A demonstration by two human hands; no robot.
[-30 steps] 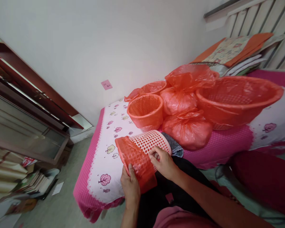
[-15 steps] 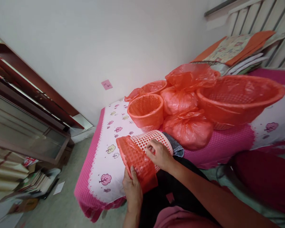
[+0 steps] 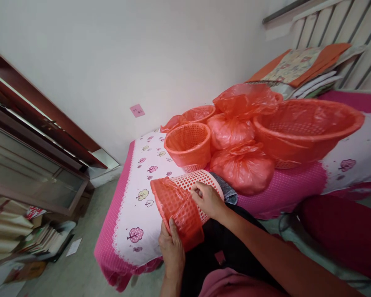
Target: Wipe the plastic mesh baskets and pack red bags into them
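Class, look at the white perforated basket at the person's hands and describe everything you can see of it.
The basket looks like rigid plastic, rounded and pale, with rows of small holes and a solid band at its right end. It lies tipped on its side by the bed's edge. A thin, translucent red plastic bag covers its left part. The left hand grips that end over the bag; the right hand curls at the bag's edge, its exact contact unclear.

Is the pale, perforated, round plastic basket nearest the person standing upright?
No: the basket lies tipped on its side, its red-covered end toward the picture's left.
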